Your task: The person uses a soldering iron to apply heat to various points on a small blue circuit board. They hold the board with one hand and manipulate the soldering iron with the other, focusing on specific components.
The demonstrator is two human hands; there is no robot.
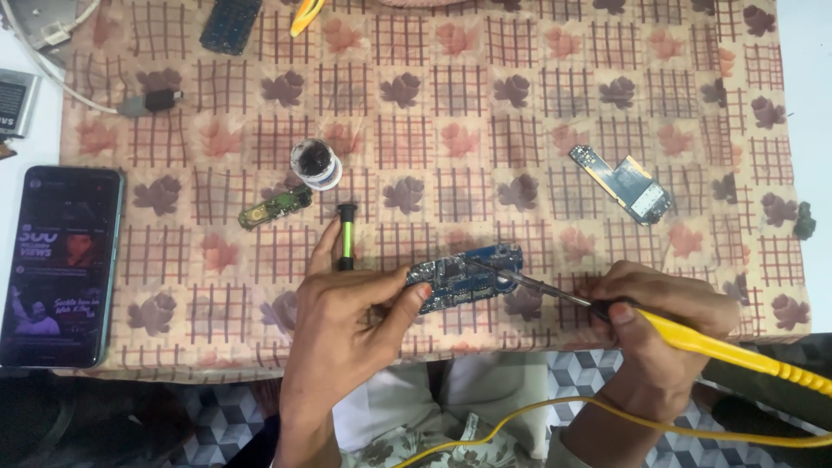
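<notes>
I'm pinching the blue circuit board in my left hand at the cloth's near edge while my right hand, clamped on the yellow soldering iron, is touching its tip down, and I judge a slip could bridge neighbouring pads or burn my fingertips.

Both forearms are bare, and the lap shows white cloth above leaf-patterned fabric.
</notes>
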